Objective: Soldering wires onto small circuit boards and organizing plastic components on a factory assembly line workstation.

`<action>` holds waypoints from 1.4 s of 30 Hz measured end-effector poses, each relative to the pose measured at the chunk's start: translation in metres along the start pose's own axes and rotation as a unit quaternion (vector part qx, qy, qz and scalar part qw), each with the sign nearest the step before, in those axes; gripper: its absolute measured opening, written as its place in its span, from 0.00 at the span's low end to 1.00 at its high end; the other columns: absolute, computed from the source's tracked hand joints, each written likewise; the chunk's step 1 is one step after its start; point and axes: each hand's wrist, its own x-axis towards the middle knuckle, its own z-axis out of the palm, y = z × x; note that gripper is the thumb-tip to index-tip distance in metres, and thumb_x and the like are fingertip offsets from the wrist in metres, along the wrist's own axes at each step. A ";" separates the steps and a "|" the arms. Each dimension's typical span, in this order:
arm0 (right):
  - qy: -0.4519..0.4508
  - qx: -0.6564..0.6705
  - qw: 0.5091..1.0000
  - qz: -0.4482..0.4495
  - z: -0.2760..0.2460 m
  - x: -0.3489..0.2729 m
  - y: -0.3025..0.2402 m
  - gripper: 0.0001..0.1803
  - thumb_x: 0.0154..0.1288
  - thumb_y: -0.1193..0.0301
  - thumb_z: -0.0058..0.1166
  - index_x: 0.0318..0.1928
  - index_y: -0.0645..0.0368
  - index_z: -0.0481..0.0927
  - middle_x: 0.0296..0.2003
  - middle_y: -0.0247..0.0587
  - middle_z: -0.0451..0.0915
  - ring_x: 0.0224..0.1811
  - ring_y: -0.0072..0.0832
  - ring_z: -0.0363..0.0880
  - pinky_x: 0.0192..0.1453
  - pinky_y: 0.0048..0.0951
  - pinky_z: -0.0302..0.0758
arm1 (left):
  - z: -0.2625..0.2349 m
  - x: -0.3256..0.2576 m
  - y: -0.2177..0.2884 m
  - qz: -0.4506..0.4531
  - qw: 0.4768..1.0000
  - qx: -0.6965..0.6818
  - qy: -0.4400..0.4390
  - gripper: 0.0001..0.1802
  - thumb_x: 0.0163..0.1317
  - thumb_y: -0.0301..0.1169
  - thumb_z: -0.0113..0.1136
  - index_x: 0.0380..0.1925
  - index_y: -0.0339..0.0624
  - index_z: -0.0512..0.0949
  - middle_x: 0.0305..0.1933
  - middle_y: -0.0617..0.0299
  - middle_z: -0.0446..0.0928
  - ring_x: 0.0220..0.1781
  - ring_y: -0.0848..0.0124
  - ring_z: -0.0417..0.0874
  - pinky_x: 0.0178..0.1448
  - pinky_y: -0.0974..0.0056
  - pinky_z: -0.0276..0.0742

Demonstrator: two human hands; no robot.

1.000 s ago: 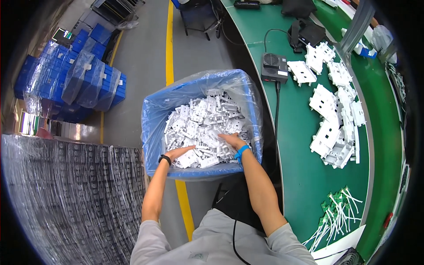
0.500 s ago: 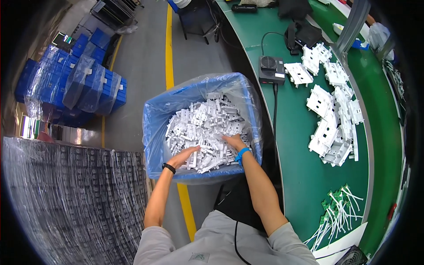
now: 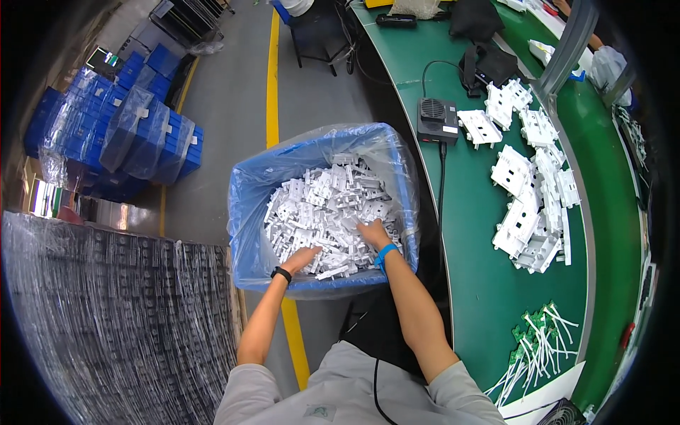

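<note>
A blue bin (image 3: 244, 205) lined with clear plastic stands before me, heaped with white plastic parts (image 3: 319, 202). My left hand (image 3: 301, 261), with a black wristband, reaches over the near left rim and touches the parts, its visible fingers extended and loosely apart. Further right, my right hand (image 3: 372, 232), with a blue wristband, presses into the same heap. Its thumb points left, while the other fingers are mostly hidden by the parts, so any hold on a piece cannot be made out.
To the right, a green workbench (image 3: 471, 227) carries larger white plastic housings (image 3: 516, 170), a black boxy device (image 3: 437, 119) and green circuit boards with white cables (image 3: 542, 340). Film-wrapped stacked goods (image 3: 120, 312) stand at left, with blue crates (image 3: 152, 138) beyond. A chair (image 3: 315, 32) stands ahead.
My left hand has moved slightly down and right, its fingers lower into the parts. My right hand has shifted a little left and down. The view has tilted slightly.
</note>
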 end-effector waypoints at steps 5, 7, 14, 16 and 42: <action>0.057 -0.006 0.998 0.029 -0.028 0.012 0.038 0.53 0.56 0.51 0.64 0.66 0.81 0.54 0.58 0.78 0.73 0.62 0.61 0.75 0.67 0.45 0.71 | 0.015 -0.007 0.053 -0.034 0.991 -0.090 -0.098 0.51 0.63 0.69 0.51 0.75 0.44 0.60 0.78 0.45 0.58 0.75 0.50 0.64 0.70 0.41 0.66; 0.054 -0.012 0.998 0.027 -0.023 0.008 0.025 0.53 0.56 0.51 0.64 0.66 0.81 0.54 0.58 0.78 0.73 0.62 0.61 0.75 0.68 0.46 0.71 | -0.010 -0.008 0.051 -0.085 0.974 -0.156 -0.139 0.50 0.63 0.70 0.51 0.77 0.54 0.57 0.78 0.51 0.58 0.75 0.55 0.64 0.69 0.39 0.68; 0.013 -0.013 0.999 0.040 -0.018 -0.006 0.004 0.55 0.57 0.50 0.63 0.68 0.83 0.53 0.61 0.78 0.70 0.65 0.59 0.73 0.69 0.42 0.70 | -0.023 -0.014 0.039 -0.093 0.969 -0.217 -0.074 0.50 0.62 0.72 0.52 0.75 0.51 0.61 0.71 0.49 0.67 0.70 0.51 0.69 0.62 0.34 0.75; 0.015 -0.009 0.999 0.040 -0.016 -0.004 0.006 0.55 0.58 0.50 0.63 0.68 0.83 0.52 0.61 0.78 0.70 0.66 0.59 0.73 0.69 0.41 0.70 | -0.033 -0.007 0.033 -0.079 0.964 -0.215 -0.133 0.55 0.60 0.74 0.50 0.79 0.57 0.48 0.75 0.48 0.62 0.72 0.44 0.66 0.58 0.35 0.79; 0.012 0.000 0.999 0.051 -0.022 -0.014 -0.002 0.53 0.58 0.54 0.63 0.70 0.80 0.52 0.63 0.75 0.70 0.67 0.57 0.72 0.70 0.41 0.69 | -0.007 0.017 0.013 -0.074 0.926 -0.369 -0.020 0.48 0.65 0.75 0.36 0.72 0.52 0.66 0.71 0.61 0.71 0.71 0.58 0.71 0.71 0.38 0.62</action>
